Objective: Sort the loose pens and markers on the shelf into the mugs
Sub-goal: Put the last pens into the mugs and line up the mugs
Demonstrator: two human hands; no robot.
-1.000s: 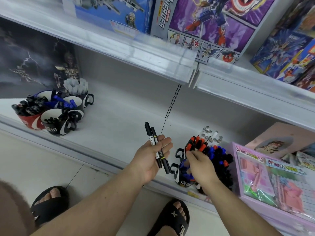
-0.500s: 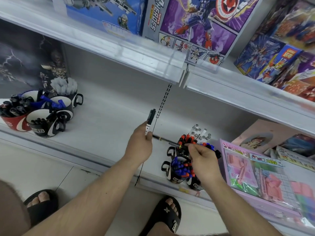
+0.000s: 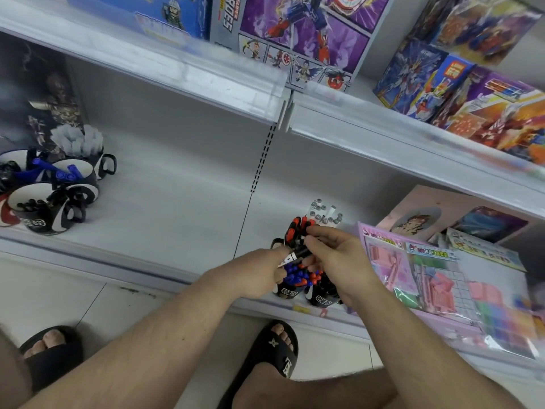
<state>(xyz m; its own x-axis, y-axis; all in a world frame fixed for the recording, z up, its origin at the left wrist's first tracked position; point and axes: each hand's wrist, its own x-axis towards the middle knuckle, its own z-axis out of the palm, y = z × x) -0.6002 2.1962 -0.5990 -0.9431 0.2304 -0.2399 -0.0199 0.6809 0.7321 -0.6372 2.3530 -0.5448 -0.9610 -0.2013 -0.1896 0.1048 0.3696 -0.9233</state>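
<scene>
Marker lies slantwise between your hands, left hand pinching its lower end, right hand fingers curled round the upper, directly over the front mugs on the shelf.

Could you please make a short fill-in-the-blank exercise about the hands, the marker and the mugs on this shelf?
1. Both hands, left hand and right hand, hold one ____ marker.
2. The mug under the hands holds pens with ____ and red caps.
3. The toy boxes stand on the shelf ____ the mugs.
4. The mug with white pens stands at the ____ side of the shelf.

Missing words: black; blue; above; left
</scene>
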